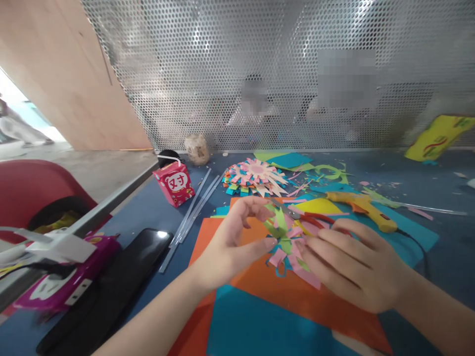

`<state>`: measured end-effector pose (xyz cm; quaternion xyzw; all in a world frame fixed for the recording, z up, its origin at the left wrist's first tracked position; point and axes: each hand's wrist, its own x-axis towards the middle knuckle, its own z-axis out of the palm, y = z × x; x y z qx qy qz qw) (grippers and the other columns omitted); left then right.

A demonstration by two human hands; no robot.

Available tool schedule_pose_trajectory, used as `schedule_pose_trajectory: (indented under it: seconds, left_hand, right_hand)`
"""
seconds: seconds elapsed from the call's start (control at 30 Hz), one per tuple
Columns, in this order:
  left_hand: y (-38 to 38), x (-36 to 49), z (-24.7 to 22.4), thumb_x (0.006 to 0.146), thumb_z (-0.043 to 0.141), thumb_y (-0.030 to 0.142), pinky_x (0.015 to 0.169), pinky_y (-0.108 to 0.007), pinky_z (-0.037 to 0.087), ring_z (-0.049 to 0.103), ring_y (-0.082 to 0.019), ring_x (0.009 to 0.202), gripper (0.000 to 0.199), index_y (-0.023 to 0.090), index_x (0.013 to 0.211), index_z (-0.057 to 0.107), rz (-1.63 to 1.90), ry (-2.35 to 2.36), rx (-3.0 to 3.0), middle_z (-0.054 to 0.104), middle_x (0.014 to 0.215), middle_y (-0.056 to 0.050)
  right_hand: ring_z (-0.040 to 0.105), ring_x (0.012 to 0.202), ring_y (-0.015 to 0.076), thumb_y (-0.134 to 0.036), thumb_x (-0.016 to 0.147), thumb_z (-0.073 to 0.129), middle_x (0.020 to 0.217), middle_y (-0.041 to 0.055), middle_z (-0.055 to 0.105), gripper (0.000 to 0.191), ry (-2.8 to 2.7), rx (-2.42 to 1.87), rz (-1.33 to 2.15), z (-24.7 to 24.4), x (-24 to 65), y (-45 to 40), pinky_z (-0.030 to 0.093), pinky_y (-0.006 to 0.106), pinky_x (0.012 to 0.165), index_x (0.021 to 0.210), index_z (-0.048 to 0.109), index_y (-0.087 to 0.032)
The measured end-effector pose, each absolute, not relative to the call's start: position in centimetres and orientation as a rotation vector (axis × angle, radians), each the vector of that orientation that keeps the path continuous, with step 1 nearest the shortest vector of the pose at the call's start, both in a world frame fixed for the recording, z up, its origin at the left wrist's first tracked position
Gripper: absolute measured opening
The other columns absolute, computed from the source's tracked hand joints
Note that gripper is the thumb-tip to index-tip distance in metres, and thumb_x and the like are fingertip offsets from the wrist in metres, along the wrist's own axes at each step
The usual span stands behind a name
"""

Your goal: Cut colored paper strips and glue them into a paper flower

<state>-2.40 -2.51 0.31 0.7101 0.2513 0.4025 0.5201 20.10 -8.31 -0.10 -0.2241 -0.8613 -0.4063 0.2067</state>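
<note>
A layered paper flower [285,243] in green, pink and blue strips is between my two hands, above orange and blue paper sheets. My left hand [237,240] curves round its left side, with the thumb against the lower strips and the fingertips by the upper green ones. My right hand [356,262] has its fingers closed on the flower's right side. Red-handled scissors [313,217] show just behind the right fingers; whether that hand also holds them cannot be made out. Beneath lie an orange sheet [256,272] and a blue sheet [267,324].
Stacked paper flowers [256,173] lie behind, amid paper scraps. A yellow glue gun [365,207] with a black cord rests at right. Clear glue sticks [196,210], a red drink carton [174,184], a black phone [148,252] and a purple power strip [70,282] are left. A perforated metal screen [222,59] stands behind.
</note>
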Motion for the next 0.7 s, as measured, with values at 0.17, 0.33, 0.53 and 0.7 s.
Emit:
schedule_pose_trajectory:
  seconds: [0.17, 0.33, 0.53, 0.7]
  left_hand:
    - [-2.4, -2.5, -0.4, 0.064, 0.068, 0.018, 0.078, -0.035, 0.045, 0.047, -0.024, 0.112, 0.057, 0.03, 0.116, 0.045, 0.786, 0.609, 1.469, 0.046, 0.126, -0.007]
    - [-2.9, -1.8, -0.2, 0.06, 0.065, 0.012, 0.067, -0.031, 0.05, 0.049, -0.024, 0.108, 0.059, 0.029, 0.112, 0.042, 0.691, 0.572, 1.22, 0.036, 0.132, -0.009]
    - [-3.2, -1.8, -0.1, 0.067, 0.069, 0.016, 0.072, -0.029, 0.041, 0.05, -0.019, 0.101, 0.051, 0.026, 0.111, 0.045, 0.95, 0.747, 1.485, 0.046, 0.121, -0.007]
    - [-2.0, -1.8, 0.6, 0.072, 0.065, 0.016, 0.07, -0.025, 0.041, 0.053, -0.011, 0.077, 0.021, 0.02, 0.087, 0.051, 1.562, 0.802, 1.389, 0.055, 0.081, 0.001]
  right_hand:
    - [0.059, 0.084, 0.0226, -0.016, 0.085, 0.046, 0.093, 0.0048, 0.071, 0.024, -2.422, -0.577, -1.221, 0.0, 20.4, -8.5, 0.043, 0.044, 0.072, 0.093, 0.067, -0.021]
    - [0.058, 0.085, 0.0218, -0.017, 0.085, 0.045, 0.093, 0.0021, 0.071, 0.024, -2.404, -0.594, -1.235, 0.2, 20.4, -8.6, 0.043, 0.043, 0.073, 0.091, 0.068, -0.025]
    - [0.059, 0.078, 0.0209, -0.015, 0.087, 0.046, 0.085, 0.0034, 0.071, 0.021, -2.346, -0.57, -1.27, 0.6, 19.9, -8.7, 0.044, 0.043, 0.069, 0.091, 0.066, -0.017]
    - [0.06, 0.076, 0.022, -0.014, 0.085, 0.052, 0.083, 0.0036, 0.072, 0.014, -2.316, -0.6, -1.304, 0.5, 19.6, -8.1, 0.045, 0.042, 0.068, 0.092, 0.065, -0.014]
